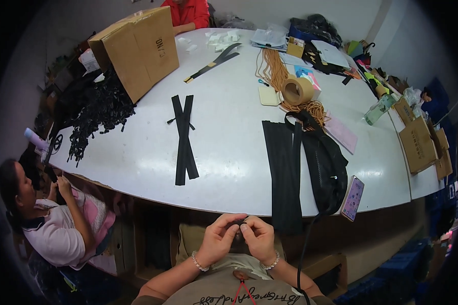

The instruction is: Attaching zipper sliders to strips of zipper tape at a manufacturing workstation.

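My left hand (220, 238) and my right hand (259, 240) meet in front of my chest, just off the table's near edge. Thumbs and fingers of both are pinched together over a small dark piece (239, 222), mostly hidden by the fingertips, so its kind cannot be made out. Ahead on the white table (224, 127) two black zipper strips (183, 147) lie crossed, with small pulls sticking out at the sides. To the right, a bundle of long black strips (280, 162) hangs over the near edge, beside a black bag (323, 168).
A phone (352, 199) lies at the edge, right of the bag. Behind are a tape roll (297, 91), tan cords (274, 68) and a bottle (379, 111). A cardboard box (145, 53) stands by a black heap (99, 109). Co-workers sit left (61, 229) and across (191, 15).
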The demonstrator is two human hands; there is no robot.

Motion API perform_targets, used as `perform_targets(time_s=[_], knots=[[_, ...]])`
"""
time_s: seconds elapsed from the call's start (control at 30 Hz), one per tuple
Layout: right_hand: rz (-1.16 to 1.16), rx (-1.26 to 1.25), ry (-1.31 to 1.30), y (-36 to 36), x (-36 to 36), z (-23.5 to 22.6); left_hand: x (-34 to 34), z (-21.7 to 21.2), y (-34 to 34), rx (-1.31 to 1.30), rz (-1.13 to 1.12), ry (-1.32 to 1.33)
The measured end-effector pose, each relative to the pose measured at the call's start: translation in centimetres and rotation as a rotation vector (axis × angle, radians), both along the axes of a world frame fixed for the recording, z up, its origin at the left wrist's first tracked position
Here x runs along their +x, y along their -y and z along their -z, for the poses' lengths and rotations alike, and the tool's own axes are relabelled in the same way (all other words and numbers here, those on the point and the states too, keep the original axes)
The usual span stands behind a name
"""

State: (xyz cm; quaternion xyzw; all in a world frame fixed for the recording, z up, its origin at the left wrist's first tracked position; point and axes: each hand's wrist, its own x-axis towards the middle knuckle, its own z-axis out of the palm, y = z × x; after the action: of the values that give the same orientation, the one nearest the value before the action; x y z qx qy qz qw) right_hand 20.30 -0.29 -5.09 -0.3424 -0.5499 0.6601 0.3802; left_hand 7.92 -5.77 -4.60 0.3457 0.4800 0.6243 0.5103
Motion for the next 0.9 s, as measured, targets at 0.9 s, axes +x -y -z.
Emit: perform_targets(time_s=[0.9], knots=[[-0.098, 0.023, -0.087, -0.2, 0.0, -2.4, -0.2, -1.4, 0.2, -0.093, 0.034, 0.460]])
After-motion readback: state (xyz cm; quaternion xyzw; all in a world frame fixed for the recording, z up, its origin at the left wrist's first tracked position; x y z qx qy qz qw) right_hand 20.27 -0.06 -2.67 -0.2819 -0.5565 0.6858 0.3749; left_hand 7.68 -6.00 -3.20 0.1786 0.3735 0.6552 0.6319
